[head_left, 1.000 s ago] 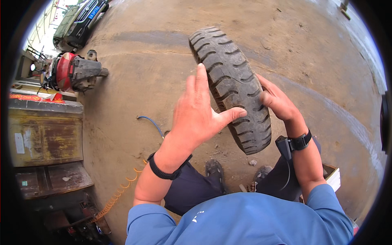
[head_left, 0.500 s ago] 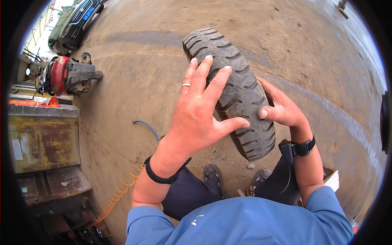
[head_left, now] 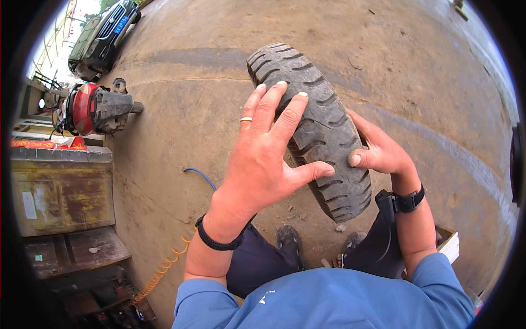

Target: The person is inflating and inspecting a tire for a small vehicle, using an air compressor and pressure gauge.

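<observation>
A worn black tyre (head_left: 323, 123) with deep tread grooves stands on edge in front of me, its top leaning away to the left. I cannot tell if its bottom rests on the ground. Over the tread's left side my left hand (head_left: 263, 145) is spread, fingers stretched and apart, fingertips and thumb at the tread. My right hand (head_left: 383, 148) grips the tyre's right side, thumb on the tread and fingers partly hidden behind the sidewall.
At the left are a worn wooden cabinet (head_left: 63, 194), a red and black motor scooter (head_left: 96, 107) and a dark car (head_left: 104, 41). An orange coiled hose (head_left: 161, 271) and a blue hose (head_left: 201, 176) lie on the ground. A wooden box (head_left: 448, 244) is beside my right leg.
The view has shifted slightly, so the surroundings sit a little lower and further right. Both hands keep nearly the same places on the tyre.
</observation>
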Demonstrator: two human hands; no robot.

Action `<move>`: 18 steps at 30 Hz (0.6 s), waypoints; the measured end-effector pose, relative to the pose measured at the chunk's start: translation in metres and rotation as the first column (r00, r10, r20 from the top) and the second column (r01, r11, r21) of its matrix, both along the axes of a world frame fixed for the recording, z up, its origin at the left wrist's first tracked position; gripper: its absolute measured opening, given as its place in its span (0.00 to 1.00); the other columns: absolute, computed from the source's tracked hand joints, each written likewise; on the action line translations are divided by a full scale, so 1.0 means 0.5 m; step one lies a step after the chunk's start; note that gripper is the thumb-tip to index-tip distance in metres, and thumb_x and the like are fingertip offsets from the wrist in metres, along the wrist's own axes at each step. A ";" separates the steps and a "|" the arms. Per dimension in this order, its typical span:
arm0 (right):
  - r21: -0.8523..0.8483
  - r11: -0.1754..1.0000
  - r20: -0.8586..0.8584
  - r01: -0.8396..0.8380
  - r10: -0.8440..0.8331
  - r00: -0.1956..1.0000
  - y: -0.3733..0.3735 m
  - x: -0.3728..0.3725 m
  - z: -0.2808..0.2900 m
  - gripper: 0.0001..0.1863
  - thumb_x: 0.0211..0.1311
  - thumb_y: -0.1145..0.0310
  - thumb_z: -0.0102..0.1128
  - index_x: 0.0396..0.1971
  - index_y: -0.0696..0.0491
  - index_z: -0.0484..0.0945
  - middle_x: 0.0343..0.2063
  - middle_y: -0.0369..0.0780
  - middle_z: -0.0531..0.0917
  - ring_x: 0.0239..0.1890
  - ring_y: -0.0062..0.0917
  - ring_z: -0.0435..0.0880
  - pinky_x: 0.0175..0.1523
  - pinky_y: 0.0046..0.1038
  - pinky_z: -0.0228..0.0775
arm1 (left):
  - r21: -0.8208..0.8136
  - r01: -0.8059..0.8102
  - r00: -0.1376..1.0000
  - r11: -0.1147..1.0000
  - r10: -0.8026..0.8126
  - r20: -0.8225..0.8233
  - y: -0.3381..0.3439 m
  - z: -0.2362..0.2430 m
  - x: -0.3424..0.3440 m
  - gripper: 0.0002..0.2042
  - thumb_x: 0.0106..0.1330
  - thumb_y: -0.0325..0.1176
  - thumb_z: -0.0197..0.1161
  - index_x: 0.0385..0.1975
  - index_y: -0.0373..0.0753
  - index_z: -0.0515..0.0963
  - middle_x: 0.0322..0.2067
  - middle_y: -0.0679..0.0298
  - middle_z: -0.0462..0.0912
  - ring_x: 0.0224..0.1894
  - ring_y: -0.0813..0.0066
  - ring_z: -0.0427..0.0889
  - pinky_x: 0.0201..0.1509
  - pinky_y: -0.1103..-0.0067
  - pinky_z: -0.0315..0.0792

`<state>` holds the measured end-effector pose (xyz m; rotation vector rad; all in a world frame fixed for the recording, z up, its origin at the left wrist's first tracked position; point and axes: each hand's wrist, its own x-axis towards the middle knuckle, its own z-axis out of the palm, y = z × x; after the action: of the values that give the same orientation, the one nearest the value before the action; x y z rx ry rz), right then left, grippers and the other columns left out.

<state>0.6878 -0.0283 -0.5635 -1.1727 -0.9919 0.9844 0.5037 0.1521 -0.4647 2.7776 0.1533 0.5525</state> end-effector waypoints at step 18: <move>0.042 0.999 0.086 0.029 -0.033 0.996 -0.013 -0.006 -0.028 0.56 0.57 0.39 0.74 0.74 0.62 0.61 0.68 0.51 0.74 0.71 0.36 0.72 0.74 0.38 0.61 | 0.068 0.043 0.999 0.997 -0.044 0.004 0.000 -0.005 0.001 0.52 0.41 0.56 0.86 0.69 0.40 0.72 0.69 0.48 0.70 0.71 0.43 0.67 0.75 0.55 0.62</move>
<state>0.6846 -0.0349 -0.5777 -1.2014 -1.0547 0.8907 0.5043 0.1519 -0.4674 2.8373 0.0738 0.5645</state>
